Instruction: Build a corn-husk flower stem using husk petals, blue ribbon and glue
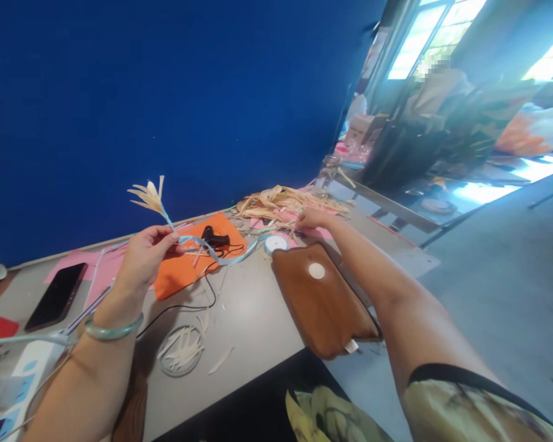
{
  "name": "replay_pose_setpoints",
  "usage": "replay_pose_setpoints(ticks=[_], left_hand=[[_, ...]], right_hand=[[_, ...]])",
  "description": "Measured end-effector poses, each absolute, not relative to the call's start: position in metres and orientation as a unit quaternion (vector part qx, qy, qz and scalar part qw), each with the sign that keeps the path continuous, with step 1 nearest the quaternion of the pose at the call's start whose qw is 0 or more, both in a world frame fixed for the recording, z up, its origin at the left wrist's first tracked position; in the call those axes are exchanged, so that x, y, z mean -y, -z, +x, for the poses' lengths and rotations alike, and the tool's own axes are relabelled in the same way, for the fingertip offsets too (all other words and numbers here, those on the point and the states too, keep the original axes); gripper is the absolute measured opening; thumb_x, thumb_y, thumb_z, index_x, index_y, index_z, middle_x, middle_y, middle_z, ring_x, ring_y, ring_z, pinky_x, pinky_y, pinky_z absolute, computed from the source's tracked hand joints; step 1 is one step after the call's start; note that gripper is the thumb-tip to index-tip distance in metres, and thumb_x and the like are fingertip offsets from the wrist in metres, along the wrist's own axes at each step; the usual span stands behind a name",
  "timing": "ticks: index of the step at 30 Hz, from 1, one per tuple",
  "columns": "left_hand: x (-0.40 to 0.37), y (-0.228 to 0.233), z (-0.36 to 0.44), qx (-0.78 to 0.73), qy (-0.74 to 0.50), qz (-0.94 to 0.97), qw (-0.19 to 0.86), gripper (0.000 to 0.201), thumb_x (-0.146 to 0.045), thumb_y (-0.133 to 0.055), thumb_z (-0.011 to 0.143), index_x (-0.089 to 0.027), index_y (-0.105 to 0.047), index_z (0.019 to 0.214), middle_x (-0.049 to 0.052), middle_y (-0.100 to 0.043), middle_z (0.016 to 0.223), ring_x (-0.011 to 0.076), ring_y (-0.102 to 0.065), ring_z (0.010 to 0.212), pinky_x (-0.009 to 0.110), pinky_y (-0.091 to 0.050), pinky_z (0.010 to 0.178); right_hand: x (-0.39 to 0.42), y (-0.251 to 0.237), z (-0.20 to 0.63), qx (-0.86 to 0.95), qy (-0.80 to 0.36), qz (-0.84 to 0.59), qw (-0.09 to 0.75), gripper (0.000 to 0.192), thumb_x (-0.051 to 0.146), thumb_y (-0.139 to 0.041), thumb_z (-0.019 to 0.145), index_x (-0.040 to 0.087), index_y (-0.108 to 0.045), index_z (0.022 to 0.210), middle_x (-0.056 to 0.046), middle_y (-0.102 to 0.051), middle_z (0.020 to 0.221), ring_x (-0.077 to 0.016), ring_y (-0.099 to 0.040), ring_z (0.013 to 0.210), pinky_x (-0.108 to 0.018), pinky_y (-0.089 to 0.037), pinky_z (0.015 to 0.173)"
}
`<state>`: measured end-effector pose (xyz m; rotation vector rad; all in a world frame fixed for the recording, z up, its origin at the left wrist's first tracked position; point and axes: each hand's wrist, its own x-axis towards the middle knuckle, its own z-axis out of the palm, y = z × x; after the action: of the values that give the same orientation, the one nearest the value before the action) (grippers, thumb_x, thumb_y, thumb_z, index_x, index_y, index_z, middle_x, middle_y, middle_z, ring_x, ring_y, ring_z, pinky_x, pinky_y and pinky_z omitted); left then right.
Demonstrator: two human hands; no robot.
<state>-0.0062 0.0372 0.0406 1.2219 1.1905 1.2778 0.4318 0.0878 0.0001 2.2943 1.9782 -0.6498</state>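
Note:
My left hand is closed in a pinch on the stem of a handmade flower with pale, husk-like petals. Light blue wrapping covers the stem. From it a blue ribbon trails in a loop to a white roll on the table. Stretched far forward, my right hand has its fingers drawn together at the near edge of a heap of dry, straw-coloured husks. What its fingertips hold, if anything, cannot be made out. Beneath the ribbon, a black glue gun lies on an orange sheet.
A brown cushion-like pouch lies under my right arm. Near my left arm are a dish of pale strips, a phone and a white power strip. A glass jar stands behind the husks. Another person is blurred at the back right.

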Motion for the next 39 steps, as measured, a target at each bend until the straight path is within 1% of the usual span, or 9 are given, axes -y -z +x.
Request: replay_pose_setpoints(ticks=[6,11,16,20,24,27,30,36,39], left_hand=[[-0.036,-0.044,-0.009,-0.478,-0.543,0.503,0.474,0.036,-0.032,-0.084,0.056,-0.015,-0.061,0.077,-0.003,-0.064,0.059,0.0118,-0.065,0.049,0.024,-0.059,0.055],[-0.037,-0.046,-0.010,-0.474,-0.555,0.495,0.471,0.034,-0.031,-0.083,0.055,-0.015,-0.061,0.076,-0.004,-0.062,0.057,0.0113,-0.064,0.047,0.024,-0.058,0.053],[-0.037,-0.047,-0.009,-0.467,-0.560,0.493,0.475,0.037,-0.032,-0.084,0.054,-0.014,-0.061,0.077,-0.004,-0.064,0.058,0.0117,-0.064,0.047,0.023,-0.058,0.052],[-0.035,-0.046,-0.008,-0.462,-0.559,0.493,0.481,0.037,-0.033,-0.084,0.055,-0.014,-0.061,0.077,-0.003,-0.064,0.057,0.0116,-0.065,0.048,0.023,-0.058,0.053],[-0.033,-0.047,-0.003,-0.460,-0.554,0.496,0.485,0.037,-0.034,-0.083,0.054,-0.013,-0.061,0.076,-0.002,-0.064,0.057,0.0123,-0.065,0.048,0.024,-0.058,0.054],[-0.031,-0.048,0.000,-0.456,-0.556,0.494,0.489,0.038,-0.034,-0.083,0.053,-0.013,-0.060,0.075,-0.002,-0.064,0.057,0.0122,-0.064,0.047,0.025,-0.057,0.053],[-0.030,-0.048,0.002,-0.451,-0.552,0.499,0.493,0.037,-0.036,-0.082,0.055,-0.013,-0.061,0.076,-0.002,-0.064,0.057,0.0122,-0.064,0.048,0.025,-0.056,0.054],[-0.030,-0.046,0.002,-0.443,-0.553,0.512,0.485,0.035,-0.037,-0.081,0.057,-0.013,-0.063,0.074,-0.001,-0.065,0.060,0.0123,-0.064,0.052,0.025,-0.055,0.058],[-0.032,-0.045,0.002,-0.445,-0.553,0.515,0.481,0.034,-0.037,-0.081,0.057,-0.013,-0.064,0.073,0.001,-0.067,0.062,0.0121,-0.064,0.054,0.025,-0.054,0.059]], right_hand=[[-0.088,0.010,0.437,-0.632,0.220,0.743,-0.012,0.009,0.016,-0.066,0.075,0.010,-0.071,0.071,-0.002,-0.060,0.058,-0.0118,-0.052,0.059,-0.023,-0.039,0.060],[-0.085,0.002,0.448,-0.631,0.233,0.737,-0.068,0.016,0.025,-0.069,0.073,0.012,-0.063,0.065,0.000,-0.052,0.053,-0.0113,-0.047,0.054,-0.024,-0.037,0.055],[-0.075,-0.017,0.451,-0.659,0.238,0.695,-0.162,0.023,0.038,-0.066,0.079,0.015,-0.061,0.080,0.000,-0.056,0.063,-0.0102,-0.049,0.058,-0.023,-0.038,0.056],[-0.064,-0.028,0.428,-0.691,0.316,0.579,-0.297,0.036,0.048,-0.071,0.076,0.015,-0.063,0.085,-0.001,-0.060,0.066,-0.0105,-0.052,0.059,-0.023,-0.042,0.056],[-0.050,-0.039,0.377,-0.679,0.406,0.452,-0.413,0.034,0.045,-0.078,0.073,0.015,-0.062,0.080,-0.003,-0.067,0.073,-0.0104,-0.058,0.057,-0.025,-0.045,0.054],[-0.039,-0.051,0.330,-0.649,0.452,0.396,-0.467,0.030,0.037,-0.081,0.073,0.016,-0.061,0.081,0.000,-0.066,0.064,-0.0095,-0.057,0.052,-0.023,-0.045,0.051],[-0.025,-0.059,0.282,-0.596,0.524,0.351,-0.497,0.033,0.032,-0.083,0.071,0.017,-0.060,0.089,-0.002,-0.071,0.075,-0.0079,-0.059,0.053,-0.022,-0.047,0.052],[-0.005,-0.052,0.203,-0.549,0.606,0.316,-0.481,0.032,0.035,-0.081,0.071,0.018,-0.059,0.085,-0.001,-0.071,0.074,-0.0070,-0.059,0.051,-0.021,-0.048,0.049],[-0.005,-0.045,0.181,-0.557,0.602,0.323,-0.472,0.029,0.036,-0.079,0.072,0.017,-0.058,0.082,-0.002,-0.070,0.072,-0.0081,-0.058,0.049,-0.022,-0.045,0.047]])
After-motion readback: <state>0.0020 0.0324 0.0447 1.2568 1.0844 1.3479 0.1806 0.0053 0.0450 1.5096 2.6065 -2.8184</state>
